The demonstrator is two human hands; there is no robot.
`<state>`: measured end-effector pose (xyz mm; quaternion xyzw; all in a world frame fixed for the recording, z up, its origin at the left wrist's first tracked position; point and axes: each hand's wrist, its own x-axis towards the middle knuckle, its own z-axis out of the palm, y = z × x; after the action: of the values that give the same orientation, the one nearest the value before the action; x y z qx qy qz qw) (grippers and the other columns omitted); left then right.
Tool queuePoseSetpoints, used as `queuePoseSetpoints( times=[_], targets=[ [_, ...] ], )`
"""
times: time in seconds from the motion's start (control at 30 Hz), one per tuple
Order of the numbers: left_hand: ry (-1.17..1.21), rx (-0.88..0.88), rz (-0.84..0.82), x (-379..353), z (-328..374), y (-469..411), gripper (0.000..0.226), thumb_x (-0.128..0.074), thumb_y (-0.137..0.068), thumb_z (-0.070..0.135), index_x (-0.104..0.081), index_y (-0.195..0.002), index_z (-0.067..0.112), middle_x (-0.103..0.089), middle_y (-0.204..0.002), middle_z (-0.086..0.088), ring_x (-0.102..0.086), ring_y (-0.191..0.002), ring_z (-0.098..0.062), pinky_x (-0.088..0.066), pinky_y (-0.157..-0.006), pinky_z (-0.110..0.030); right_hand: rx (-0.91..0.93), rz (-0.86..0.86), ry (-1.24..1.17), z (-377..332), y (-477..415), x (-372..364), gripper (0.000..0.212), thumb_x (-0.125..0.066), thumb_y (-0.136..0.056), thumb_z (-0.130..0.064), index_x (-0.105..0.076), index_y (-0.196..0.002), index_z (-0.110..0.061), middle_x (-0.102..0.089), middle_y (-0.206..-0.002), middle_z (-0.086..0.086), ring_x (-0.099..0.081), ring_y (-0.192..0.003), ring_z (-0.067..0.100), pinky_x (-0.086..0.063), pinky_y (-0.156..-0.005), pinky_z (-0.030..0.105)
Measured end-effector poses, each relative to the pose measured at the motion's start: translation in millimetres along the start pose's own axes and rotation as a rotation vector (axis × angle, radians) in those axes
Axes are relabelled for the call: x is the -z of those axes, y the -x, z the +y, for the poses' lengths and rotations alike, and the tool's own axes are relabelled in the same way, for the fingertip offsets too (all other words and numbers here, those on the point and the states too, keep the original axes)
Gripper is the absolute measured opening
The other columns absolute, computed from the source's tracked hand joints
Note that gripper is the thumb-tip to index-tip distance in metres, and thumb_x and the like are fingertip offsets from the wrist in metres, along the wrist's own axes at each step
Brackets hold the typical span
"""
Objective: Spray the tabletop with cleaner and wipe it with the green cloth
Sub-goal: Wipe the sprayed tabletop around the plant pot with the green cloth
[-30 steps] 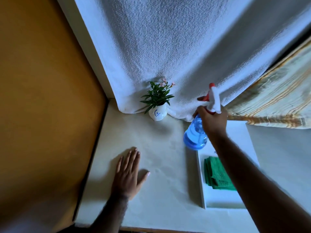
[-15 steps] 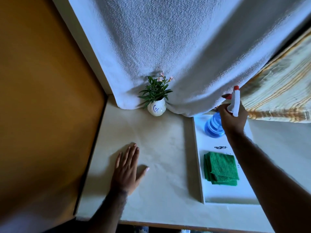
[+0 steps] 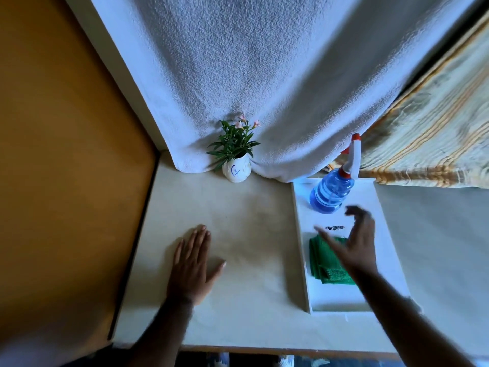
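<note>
A blue spray bottle [image 3: 332, 192] with a white and red trigger head stands upright at the far end of a white tray [image 3: 341, 304]. A folded green cloth [image 3: 324, 260] lies in the middle of that tray. My right hand [image 3: 352, 242] hovers over the cloth with fingers spread and nothing in it; it covers the cloth's right part. My left hand [image 3: 191, 263] lies flat, palm down, on the cream tabletop [image 3: 248, 234], left of the tray.
A small white vase with a green plant [image 3: 236, 154] stands at the back of the table against a hanging white towel [image 3: 264, 75]. A striped cloth [image 3: 434, 144] hangs at the right. An orange wall [image 3: 58, 154] borders the table's left edge.
My right hand set the spray bottle down on the far end of the tray, let go of it and drew back over the green cloth. The left hand stayed put.
</note>
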<state>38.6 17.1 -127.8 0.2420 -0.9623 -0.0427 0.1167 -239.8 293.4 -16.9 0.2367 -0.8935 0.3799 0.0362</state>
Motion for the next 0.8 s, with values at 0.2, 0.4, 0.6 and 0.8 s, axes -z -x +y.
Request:
queuePoseSetpoints(
  times=[0.2,0.4,0.6,0.8],
  targets=[
    [-0.029,-0.009,0.032,3,2,1,0.085,-0.045,-0.103,0.068,-0.042,-0.161,0.006,-0.040,-0.171,-0.014,-0.039,-0.158,-0.030,-0.036,-0.124,-0.055,0.389,-0.434,0.343,58,61,6,0.095,-0.068,-0.084,-0.064,-0.043,-0.153,-0.004,-0.041,-0.160,0.014,-0.032,-0.153,0.029,-0.034,-0.121,0.051],
    [-0.032,-0.015,0.016,0,0,1,0.088,-0.051,-0.100,0.067,-0.040,-0.163,0.007,-0.038,-0.173,-0.013,-0.037,-0.159,-0.030,-0.034,-0.126,-0.055,0.446,-0.516,0.329,77,55,5,0.095,-0.078,-0.076,-0.001,-0.031,-0.157,-0.007,-0.031,-0.165,0.012,-0.031,-0.153,0.033,-0.027,-0.122,0.047],
    [-0.019,-0.007,0.023,-1,0,1,0.086,-0.043,-0.102,0.069,-0.041,-0.162,0.007,-0.039,-0.172,-0.013,-0.038,-0.159,-0.031,-0.035,-0.126,-0.056,0.358,-0.456,0.308,65,53,5,0.089,-0.065,-0.069,0.027,-0.041,-0.151,-0.001,-0.042,-0.156,0.009,-0.047,-0.142,0.039,-0.018,-0.126,0.027],
    [-0.019,-0.015,0.007,-3,-2,1,0.085,-0.042,-0.103,0.069,-0.040,-0.163,0.008,-0.037,-0.173,-0.011,-0.038,-0.159,-0.030,-0.031,-0.127,-0.055,0.645,-0.379,0.177,-23,21,-31,0.044,-0.029,-0.110,-0.011,-0.053,-0.145,-0.002,-0.046,-0.154,0.008,-0.039,-0.147,0.029,-0.018,-0.128,0.038]
  ],
)
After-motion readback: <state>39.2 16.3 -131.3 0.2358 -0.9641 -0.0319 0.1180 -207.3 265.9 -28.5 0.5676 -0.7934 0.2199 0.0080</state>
